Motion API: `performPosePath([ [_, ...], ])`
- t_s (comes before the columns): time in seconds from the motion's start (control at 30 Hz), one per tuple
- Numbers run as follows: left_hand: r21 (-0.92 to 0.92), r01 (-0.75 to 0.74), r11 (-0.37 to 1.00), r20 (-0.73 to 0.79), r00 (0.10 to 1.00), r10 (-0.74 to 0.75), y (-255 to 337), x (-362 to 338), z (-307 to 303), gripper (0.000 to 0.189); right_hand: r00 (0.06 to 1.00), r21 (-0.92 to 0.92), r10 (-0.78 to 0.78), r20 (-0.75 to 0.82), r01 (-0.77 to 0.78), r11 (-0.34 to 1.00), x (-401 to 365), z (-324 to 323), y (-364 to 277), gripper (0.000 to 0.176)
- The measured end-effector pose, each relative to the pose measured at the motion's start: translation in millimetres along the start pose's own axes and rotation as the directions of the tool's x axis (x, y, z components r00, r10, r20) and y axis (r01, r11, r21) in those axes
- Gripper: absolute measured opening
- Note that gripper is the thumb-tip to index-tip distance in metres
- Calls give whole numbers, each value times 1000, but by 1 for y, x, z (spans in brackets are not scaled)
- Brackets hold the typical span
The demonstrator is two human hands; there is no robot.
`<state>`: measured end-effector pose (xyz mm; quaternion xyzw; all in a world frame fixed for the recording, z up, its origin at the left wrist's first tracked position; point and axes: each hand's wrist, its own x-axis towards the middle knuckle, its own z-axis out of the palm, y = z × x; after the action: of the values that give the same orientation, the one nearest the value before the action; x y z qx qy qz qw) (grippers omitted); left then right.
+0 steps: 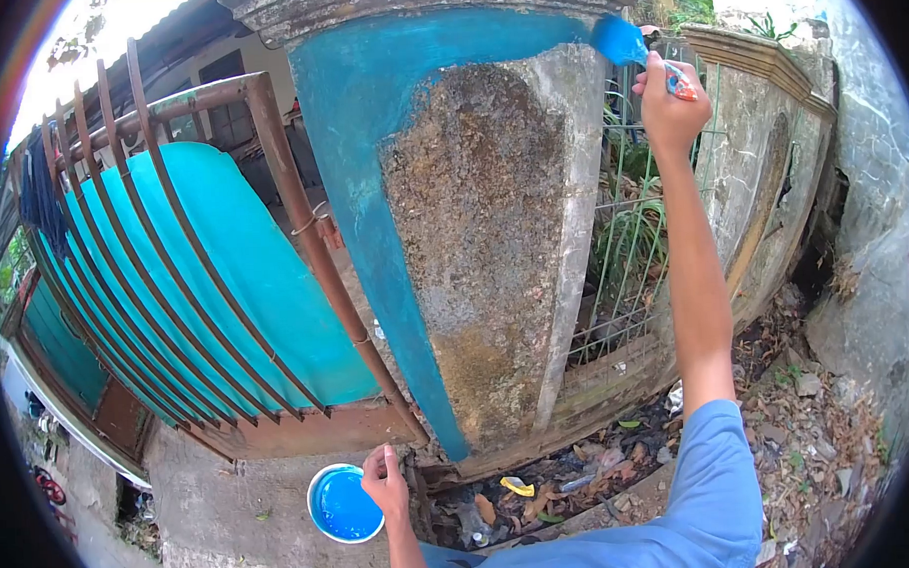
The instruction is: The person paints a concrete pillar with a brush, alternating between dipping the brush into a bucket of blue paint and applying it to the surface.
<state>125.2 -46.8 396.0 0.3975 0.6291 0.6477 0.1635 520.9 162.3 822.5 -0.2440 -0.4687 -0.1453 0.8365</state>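
My right hand (671,106) is raised high and grips a paintbrush (628,46) whose blue-loaded bristles touch the top right of a concrete gate pillar (493,243). The pillar's left side and upper band are painted blue; its middle face is bare, stained concrete. Low down, my left hand (385,482) holds the rim of a small white tub of blue paint (342,504) resting on the concrete ground beside the pillar's foot.
A rusty metal gate (204,283) backed with turquoise sheeting stands open to the left. Right of the pillar runs a wire fence (628,238) with plants behind and an old wall (770,153). Dry leaves and litter (581,470) cover the ground below.
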Motion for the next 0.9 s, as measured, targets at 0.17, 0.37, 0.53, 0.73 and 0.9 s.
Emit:
performPosePath([
  [0.17, -50, 21, 999, 9, 1000, -21, -3, -2, -2, 23, 917, -317, -387, 97, 397, 861, -32, 38, -22, 21],
  [0.37, -34, 40, 999, -5, 999, -40, -4, 2, -9, 23, 907, 25, -397, 139, 397, 917, -100, 102, -89, 20],
  [0.53, -123, 52, 991, -27, 998, -56, -9, 3, -13, 22, 935, 236, -305, 182, 259, 936, -110, 119, -104, 20],
  [0.73, -49, -1, 999, 51, 999, 3, 4, 2, -5, 25, 944, 27, -224, 242, 225, 974, -58, 68, -42, 20],
  [0.9, -209, -70, 975, 130, 987, 98, 38, 0, 10, 17, 948, -191, -251, 195, 288, 939, -13, 8, -7, 20],
])
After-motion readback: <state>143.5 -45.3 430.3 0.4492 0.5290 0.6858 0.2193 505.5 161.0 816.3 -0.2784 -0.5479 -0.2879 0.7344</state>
